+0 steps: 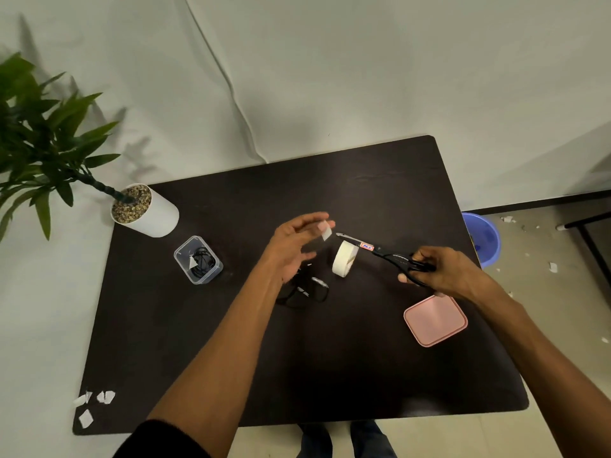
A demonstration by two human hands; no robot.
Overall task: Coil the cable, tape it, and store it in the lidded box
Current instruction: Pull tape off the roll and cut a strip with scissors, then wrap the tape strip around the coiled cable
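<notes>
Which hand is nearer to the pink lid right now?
Right. The right hand, gripping the scissors, is just by the far edge of the pink lid. The left hand is farther off to the lid's left, beyond the tape roll.

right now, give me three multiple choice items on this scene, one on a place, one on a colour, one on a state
1. The scissors are: A in the right hand; B in the box; C on the floor.
2. The loose lid is: A blue; B pink; C black.
3. The clear box is: A lidded; B empty; C open, holding a cable.
Answers: A, fingers curl through the handles; B, it shows pink against the dark table; C, no lid on it, black cable inside.
</notes>
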